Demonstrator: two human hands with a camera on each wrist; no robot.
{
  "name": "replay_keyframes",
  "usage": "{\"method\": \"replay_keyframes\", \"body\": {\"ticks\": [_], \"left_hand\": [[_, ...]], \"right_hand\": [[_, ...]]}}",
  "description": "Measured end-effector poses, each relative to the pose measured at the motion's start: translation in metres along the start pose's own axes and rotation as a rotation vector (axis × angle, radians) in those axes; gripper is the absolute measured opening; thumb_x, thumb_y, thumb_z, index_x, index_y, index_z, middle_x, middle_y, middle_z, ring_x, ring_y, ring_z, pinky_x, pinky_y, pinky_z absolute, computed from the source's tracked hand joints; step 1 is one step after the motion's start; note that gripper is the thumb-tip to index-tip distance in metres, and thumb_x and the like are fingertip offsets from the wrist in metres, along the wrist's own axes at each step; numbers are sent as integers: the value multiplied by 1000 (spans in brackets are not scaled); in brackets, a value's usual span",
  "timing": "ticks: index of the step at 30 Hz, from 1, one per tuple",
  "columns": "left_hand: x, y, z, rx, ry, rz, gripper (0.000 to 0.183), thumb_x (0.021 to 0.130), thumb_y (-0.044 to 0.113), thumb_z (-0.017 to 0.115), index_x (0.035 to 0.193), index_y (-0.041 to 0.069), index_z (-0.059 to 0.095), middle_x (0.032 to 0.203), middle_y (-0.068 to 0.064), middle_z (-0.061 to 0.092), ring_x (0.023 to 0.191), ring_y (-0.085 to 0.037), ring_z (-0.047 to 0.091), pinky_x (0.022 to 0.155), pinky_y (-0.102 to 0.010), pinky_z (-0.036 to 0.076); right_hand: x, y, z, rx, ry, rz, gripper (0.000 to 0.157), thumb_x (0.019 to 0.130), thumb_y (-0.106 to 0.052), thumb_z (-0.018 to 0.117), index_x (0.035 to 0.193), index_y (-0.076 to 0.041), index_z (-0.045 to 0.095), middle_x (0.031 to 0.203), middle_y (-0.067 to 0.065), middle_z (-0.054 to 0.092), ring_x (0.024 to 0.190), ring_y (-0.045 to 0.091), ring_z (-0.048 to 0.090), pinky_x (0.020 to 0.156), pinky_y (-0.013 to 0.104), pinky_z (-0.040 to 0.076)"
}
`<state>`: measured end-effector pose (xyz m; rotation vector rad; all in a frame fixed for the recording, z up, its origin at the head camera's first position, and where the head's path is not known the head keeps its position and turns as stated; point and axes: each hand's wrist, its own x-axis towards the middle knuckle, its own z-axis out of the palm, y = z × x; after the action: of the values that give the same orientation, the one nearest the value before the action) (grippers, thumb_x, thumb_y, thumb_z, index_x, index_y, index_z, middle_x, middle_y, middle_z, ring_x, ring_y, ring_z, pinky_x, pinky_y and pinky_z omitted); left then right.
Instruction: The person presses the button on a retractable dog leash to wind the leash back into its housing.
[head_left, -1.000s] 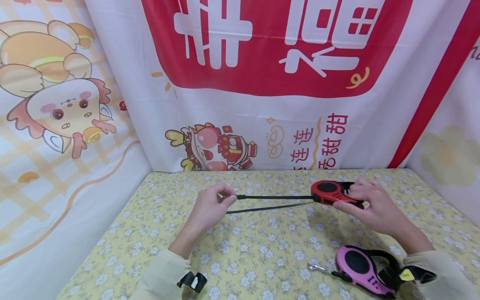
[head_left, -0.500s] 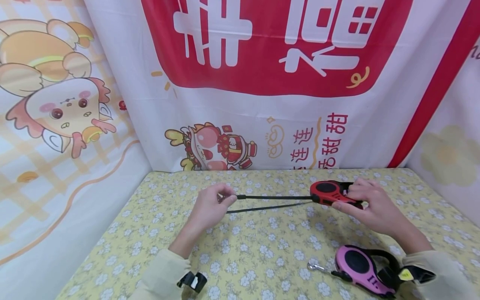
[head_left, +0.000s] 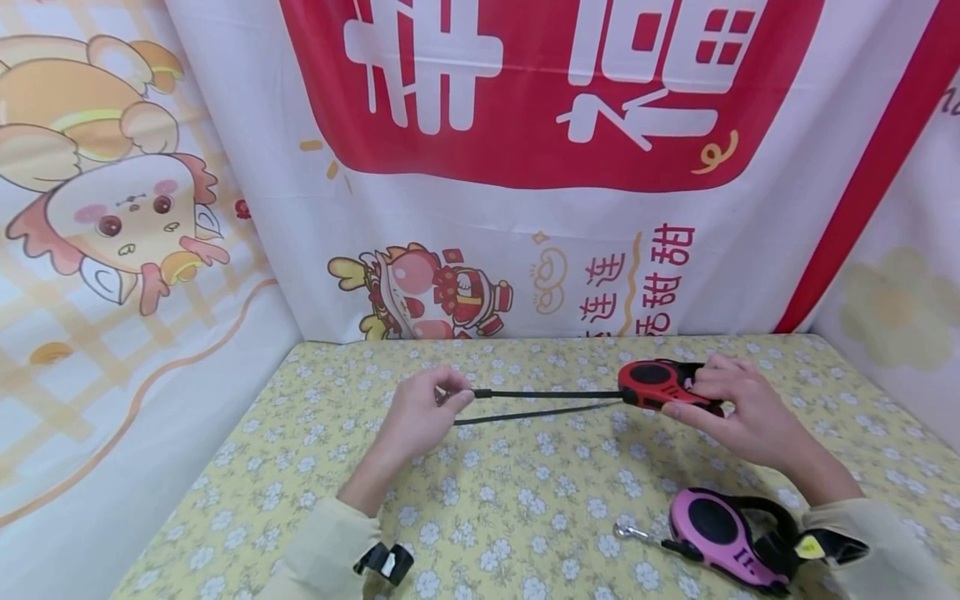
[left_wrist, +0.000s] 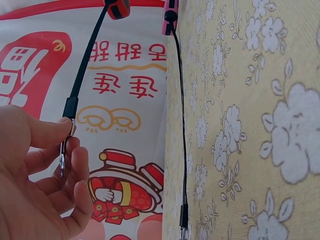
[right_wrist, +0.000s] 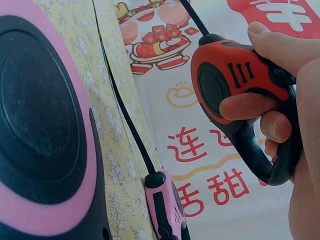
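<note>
Gripping the red leash (head_left: 649, 377) with my right hand (head_left: 738, 408), fingers curled through its black handle (right_wrist: 270, 175), I pinch the metal clip (left_wrist: 62, 167) between the thumb and fingers of my left hand (head_left: 427, 408). The leash sits at my right, and its black cord (head_left: 555, 395) runs nearly straight between my hands, over the flowered cloth (head_left: 525, 508). A pink leash (head_left: 731, 546) lies on the cloth nearer me, near my right sleeve (head_left: 885, 550).
</note>
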<state>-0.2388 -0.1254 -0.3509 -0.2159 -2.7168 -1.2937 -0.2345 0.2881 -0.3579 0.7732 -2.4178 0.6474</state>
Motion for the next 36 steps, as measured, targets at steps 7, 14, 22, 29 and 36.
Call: {"method": "replay_keyframes", "body": {"ticks": [7,14,22,29,36], "left_hand": [[-1,1,2,-4,-3,-7,3,103,21,71,104,22,74,98,3,71,83,-17,60,72,-33,51],[-3,1,3,-6,-9,-11,3,103,23,70,102,22,73,96,4,71,82,-18,61,71,-34,52],[-2,1,3,-4,-14,-12,4,104,24,70,104,22,74,95,4,72,80,-18,61,69,-34,52],[-3,1,3,-10,-18,0,3,103,23,70,104,22,73,95,3,72,78,-18,60,67,-33,52],[-3,0,4,-18,-22,1,3,103,22,70,103,22,73,96,1,72,78,-18,60,68,-33,52]], "right_hand": [[0,0,0,-6,-3,1,38,81,-22,91,63,-33,60,67,-15,39,76,0,34,78,28,21],[1,0,2,-1,-6,-20,39,81,-21,91,63,-34,59,67,-16,38,76,0,33,78,28,21],[1,-1,2,-6,-7,-19,38,82,-22,91,65,-36,60,67,-18,39,76,0,34,79,28,21],[0,-2,2,-14,-9,-10,36,83,-23,90,66,-35,60,69,-17,42,76,0,33,80,27,21],[0,-3,2,-22,-13,9,31,83,-25,90,69,-35,65,73,-18,50,78,0,33,81,27,22]]}}
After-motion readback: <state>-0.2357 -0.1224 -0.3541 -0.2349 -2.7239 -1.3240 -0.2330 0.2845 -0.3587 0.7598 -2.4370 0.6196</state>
